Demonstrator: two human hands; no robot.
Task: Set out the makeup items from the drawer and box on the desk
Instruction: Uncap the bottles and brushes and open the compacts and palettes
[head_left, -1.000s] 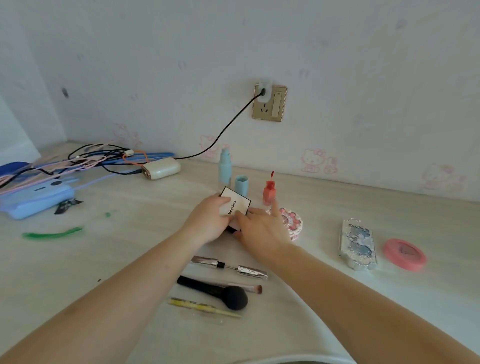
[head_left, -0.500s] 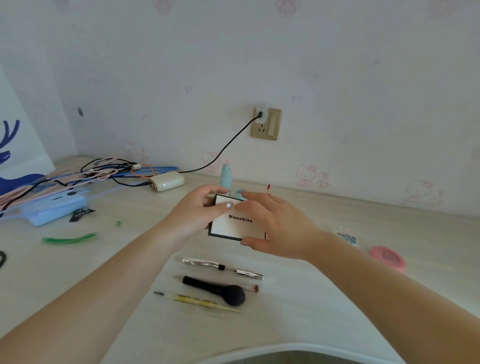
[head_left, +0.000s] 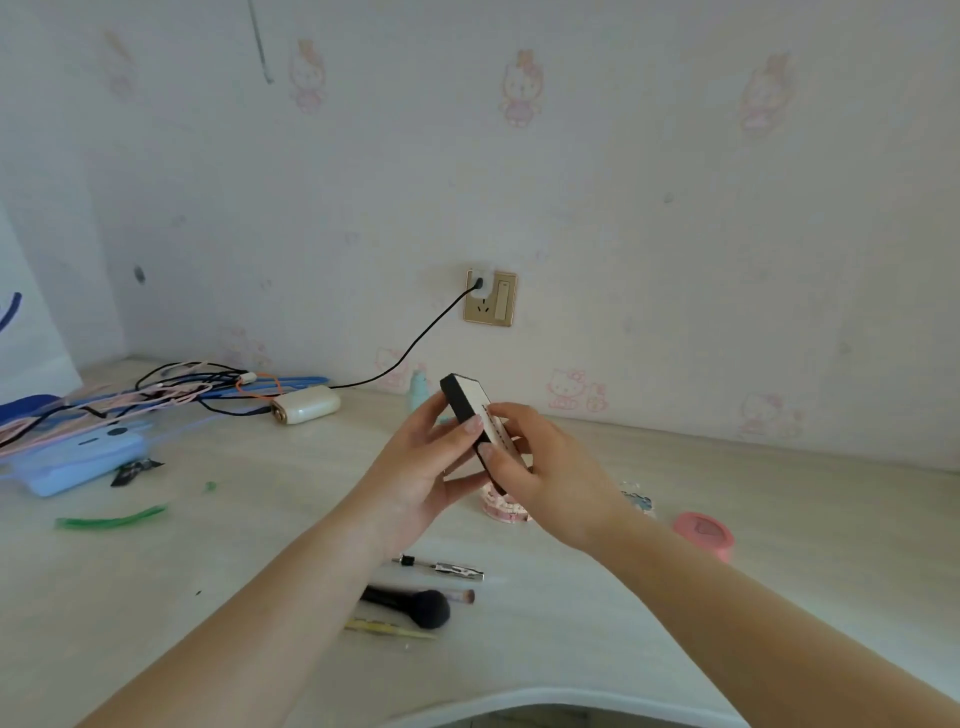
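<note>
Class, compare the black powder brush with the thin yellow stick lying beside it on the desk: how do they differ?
The black powder brush is thick, with a bushy dark head; the thin yellow stick is slender and shows no head. The black powder brush lies farther from the desk's front edge, the thin yellow stick nearer. Both lie flat and untouched on the pale desk, roughly parallel.

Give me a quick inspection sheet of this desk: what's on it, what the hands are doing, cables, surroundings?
Surface: pale wood-grain desk.
Job's things: black-and-white box lifted off the desk; black brush, silver pen-like tool, yellow stick, pink compact lying on it.
Clutter: green strip, blue case.
Hands: left hand and right hand both hold the box.
Cables: tangle at left; black lead into wall socket.
Surroundings: cartoon-cat wallpaper.
</note>
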